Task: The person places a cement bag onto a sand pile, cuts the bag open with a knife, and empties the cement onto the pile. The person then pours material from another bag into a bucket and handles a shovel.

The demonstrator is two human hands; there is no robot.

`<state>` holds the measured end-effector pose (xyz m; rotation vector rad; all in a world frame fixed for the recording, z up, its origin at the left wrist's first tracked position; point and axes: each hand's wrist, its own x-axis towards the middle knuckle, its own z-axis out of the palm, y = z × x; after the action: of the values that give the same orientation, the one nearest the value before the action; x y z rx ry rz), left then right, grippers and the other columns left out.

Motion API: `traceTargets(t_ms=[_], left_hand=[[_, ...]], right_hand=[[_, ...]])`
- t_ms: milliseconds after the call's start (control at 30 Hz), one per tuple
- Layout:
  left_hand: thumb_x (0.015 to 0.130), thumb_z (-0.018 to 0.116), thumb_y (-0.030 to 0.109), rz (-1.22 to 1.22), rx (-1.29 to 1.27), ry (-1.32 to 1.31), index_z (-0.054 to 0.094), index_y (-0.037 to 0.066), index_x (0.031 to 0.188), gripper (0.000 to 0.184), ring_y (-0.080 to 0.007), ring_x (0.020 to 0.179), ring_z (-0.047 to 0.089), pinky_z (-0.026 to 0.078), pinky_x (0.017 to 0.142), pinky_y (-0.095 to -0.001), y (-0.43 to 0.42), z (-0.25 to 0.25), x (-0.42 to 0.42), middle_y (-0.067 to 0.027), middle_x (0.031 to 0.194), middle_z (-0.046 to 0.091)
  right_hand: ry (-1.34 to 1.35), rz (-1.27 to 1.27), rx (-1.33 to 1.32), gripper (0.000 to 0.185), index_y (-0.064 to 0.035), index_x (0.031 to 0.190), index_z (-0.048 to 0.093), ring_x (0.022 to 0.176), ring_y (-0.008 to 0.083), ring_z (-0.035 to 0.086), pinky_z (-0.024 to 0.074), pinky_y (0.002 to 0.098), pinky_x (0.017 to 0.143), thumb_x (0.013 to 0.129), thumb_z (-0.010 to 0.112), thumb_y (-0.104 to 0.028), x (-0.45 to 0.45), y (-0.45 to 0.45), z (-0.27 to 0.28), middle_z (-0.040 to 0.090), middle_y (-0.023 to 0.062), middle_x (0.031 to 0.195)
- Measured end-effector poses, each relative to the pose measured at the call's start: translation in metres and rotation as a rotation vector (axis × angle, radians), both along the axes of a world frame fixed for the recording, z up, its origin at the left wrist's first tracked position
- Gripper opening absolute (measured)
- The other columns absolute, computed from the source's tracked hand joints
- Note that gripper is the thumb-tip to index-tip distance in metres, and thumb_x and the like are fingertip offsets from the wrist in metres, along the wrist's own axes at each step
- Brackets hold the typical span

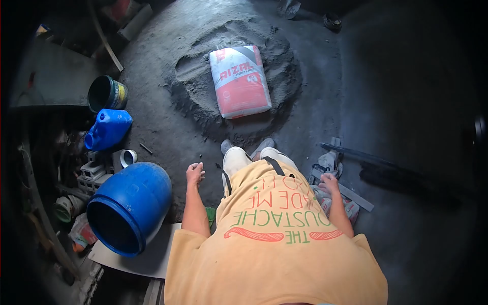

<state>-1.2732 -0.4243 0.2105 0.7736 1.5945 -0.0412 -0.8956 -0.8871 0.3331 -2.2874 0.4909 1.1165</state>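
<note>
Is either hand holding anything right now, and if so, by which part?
Nothing appears held: the left hand and right hand hang loosely curled, and the Rizal cement bag lies untouched on the sand pile.

The premises present as a dim construction work area with a rough, dusty grey floor (320, 101). Primary evidence is a sack marked "RIZAL" and "PORTLAND" (243, 84) lying flat on a low heap of grey, sand-like material (195, 71). Along the left side are a large blue drum (150, 193), a blue jerrycan (114, 127), a dark bucket (120, 95) and hollow blocks (93, 171), consistent with masonry work.
</note>
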Motion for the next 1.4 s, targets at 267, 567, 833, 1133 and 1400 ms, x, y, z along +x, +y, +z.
traceTargets(t_ms=[267,567,833,1133,1400], left_hand=[[0.085,0.069,0.028,0.017,0.032,0.016,0.058,0.006,0.113,0.037,-0.0154,0.080,0.064,0.048,0.056,-0.0265,0.003,0.004,-0.003,-0.0045,0.100,0.065],[0.084,0.070,0.028,-0.024,0.034,-0.004,0.056,0.004,0.118,0.044,-0.0178,0.081,0.066,0.049,0.058,-0.0277,0.014,0.013,0.018,-0.0081,0.104,0.064],[0.083,0.071,0.029,-0.079,0.051,0.001,0.055,0.004,0.121,0.047,-0.0193,0.084,0.066,0.051,0.061,-0.0307,0.025,0.013,0.030,-0.0091,0.108,0.064],[0.084,0.069,0.028,-0.106,0.069,-0.027,0.054,0.004,0.123,0.048,-0.0198,0.087,0.065,0.051,0.065,-0.0327,0.031,0.020,0.036,-0.0095,0.110,0.064],[0.085,0.069,0.028,-0.086,0.042,-0.004,0.054,0.004,0.123,0.047,-0.0196,0.086,0.065,0.051,0.065,-0.0324,0.021,0.018,0.028,-0.0093,0.110,0.064]], right_hand=[[-0.071,0.071,0.007,0.035,-0.0132,0.117,0.056,0.084,0.0188,0.063,0.0511,0.0385,0.072,0.089,0.062,-0.034,0.034,0.039,0.010,0.062,0.0023,0.101],[-0.082,0.094,0.001,0.038,-0.0120,0.119,0.056,0.083,0.0189,0.063,0.0511,0.0378,0.070,0.089,0.063,-0.033,0.041,0.044,0.007,0.063,0.0032,0.100],[-0.088,0.013,0.009,0.035,-0.0130,0.117,0.056,0.079,0.0188,0.062,0.0507,0.0388,0.070,0.088,0.064,-0.032,0.033,0.030,0.010,0.062,0.0030,0.099],[-0.040,-0.013,0.044,0.035,-0.0132,0.116,0.056,0.082,0.0198,0.061,0.0515,0.0402,0.069,0.089,0.064,-0.034,0.020,0.024,0.000,0.060,0.0037,0.101],[-0.061,-0.022,0.024,0.034,-0.0109,0.113,0.058,0.073,0.0171,0.063,0.0514,0.0354,0.064,0.088,0.065,-0.032,0.018,0.031,0.002,0.064,0.0028,0.097]])
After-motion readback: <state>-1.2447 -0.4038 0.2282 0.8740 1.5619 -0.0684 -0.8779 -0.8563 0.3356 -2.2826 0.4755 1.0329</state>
